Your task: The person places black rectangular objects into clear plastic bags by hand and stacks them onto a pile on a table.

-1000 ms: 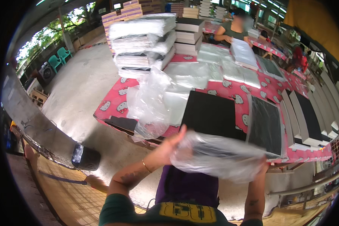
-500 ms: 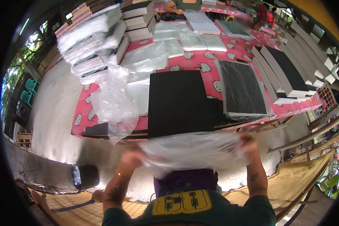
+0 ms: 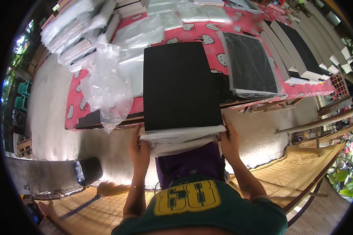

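A large black rectangular board or cover (image 3: 180,86) lies flat, its near end jutting past the table's front edge toward me. A clear plastic bag (image 3: 180,139) is bunched around that near end. My left hand (image 3: 139,150) grips the bag at its left side, thumb up by the black board's corner. At the opposite corner my right hand (image 3: 229,139) holds the bag's right side. Parts of the fingers on both hands are hidden behind the plastic.
On the pink patterned table (image 3: 76,113) lie loose clear bags (image 3: 108,86) and a black sheet in plastic (image 3: 252,64). Bagged stacks (image 3: 72,33) rise at far left. Black-topped white blocks (image 3: 296,51) stand at right. A broom (image 3: 111,188) lies low on the left.
Both hands have come inward and slightly up, bringing the bag from below the board's near end onto it. The view has tilted down, so the table sits higher.
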`<action>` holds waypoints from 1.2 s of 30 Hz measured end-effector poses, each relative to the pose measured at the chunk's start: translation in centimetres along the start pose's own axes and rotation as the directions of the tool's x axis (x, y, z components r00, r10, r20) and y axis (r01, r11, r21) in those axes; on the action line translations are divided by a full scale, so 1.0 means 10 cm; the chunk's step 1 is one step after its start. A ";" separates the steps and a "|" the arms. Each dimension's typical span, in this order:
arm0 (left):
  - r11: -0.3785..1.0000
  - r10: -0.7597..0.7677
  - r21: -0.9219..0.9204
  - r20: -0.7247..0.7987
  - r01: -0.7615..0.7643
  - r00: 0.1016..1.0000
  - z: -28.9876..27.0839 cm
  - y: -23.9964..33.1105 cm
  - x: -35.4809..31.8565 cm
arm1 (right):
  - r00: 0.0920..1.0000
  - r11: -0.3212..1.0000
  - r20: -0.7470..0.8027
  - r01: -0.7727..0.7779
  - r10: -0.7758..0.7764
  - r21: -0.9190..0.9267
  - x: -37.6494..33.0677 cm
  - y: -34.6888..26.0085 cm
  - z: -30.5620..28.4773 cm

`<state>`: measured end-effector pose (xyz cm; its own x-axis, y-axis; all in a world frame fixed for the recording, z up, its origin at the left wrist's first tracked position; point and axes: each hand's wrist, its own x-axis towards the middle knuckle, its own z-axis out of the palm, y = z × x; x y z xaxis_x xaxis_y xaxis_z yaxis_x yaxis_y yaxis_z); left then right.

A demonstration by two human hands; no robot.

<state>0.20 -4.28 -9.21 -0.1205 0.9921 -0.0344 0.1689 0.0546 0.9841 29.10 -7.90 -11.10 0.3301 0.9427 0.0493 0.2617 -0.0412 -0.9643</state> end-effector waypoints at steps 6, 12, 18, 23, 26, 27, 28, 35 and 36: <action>0.989 0.090 0.116 0.028 -0.093 0.996 -0.15 0.13 -0.16 | 0.997 0.999 -0.073 0.011 -0.007 0.046 -0.10 -0.28 -0.03; 0.817 0.090 -0.575 0.195 0.040 0.977 -0.43 0.81 -0.15 | 0.995 0.904 0.096 -0.018 -0.026 0.427 -0.02 -0.73 -0.65; 0.278 0.504 -0.953 0.250 0.119 0.827 -0.73 1.54 0.36 | 0.937 0.509 0.155 0.027 -0.312 0.860 0.54 -1.51 -0.88; 0.291 0.336 -0.956 0.130 0.028 0.933 -0.36 1.85 1.38 | 0.915 0.364 0.262 -0.141 -0.308 0.921 1.67 -1.83 -0.32; 0.389 0.173 -0.913 0.207 0.126 0.963 -0.21 1.18 1.59 | 0.976 0.358 0.213 -0.186 -0.037 0.915 1.64 -1.64 -0.04; 0.388 0.098 -0.910 0.200 0.148 0.975 -0.12 0.94 1.59 | 0.965 0.385 0.258 -0.221 -0.046 0.896 1.68 -1.32 -0.07; 0.439 0.075 -0.875 0.261 0.203 0.962 -0.16 0.48 1.69 | 0.947 0.410 0.316 -0.268 -0.053 0.872 1.74 -0.91 -0.04; 0.815 0.433 -0.479 0.130 -0.326 0.892 -0.16 0.62 1.33 | 0.882 0.830 -0.073 0.464 -0.466 0.308 1.50 -0.52 -0.05; 0.794 0.571 -0.348 0.142 -0.499 0.809 -0.11 0.70 1.31 | 0.802 0.797 0.000 0.593 -0.597 0.116 1.59 -0.43 -0.09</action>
<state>-1.31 8.98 -2.55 0.1380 0.8495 0.5093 -0.1460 -0.4911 0.8588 34.04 6.92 -5.91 0.1083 0.7809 0.6151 0.2993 0.5645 -0.7693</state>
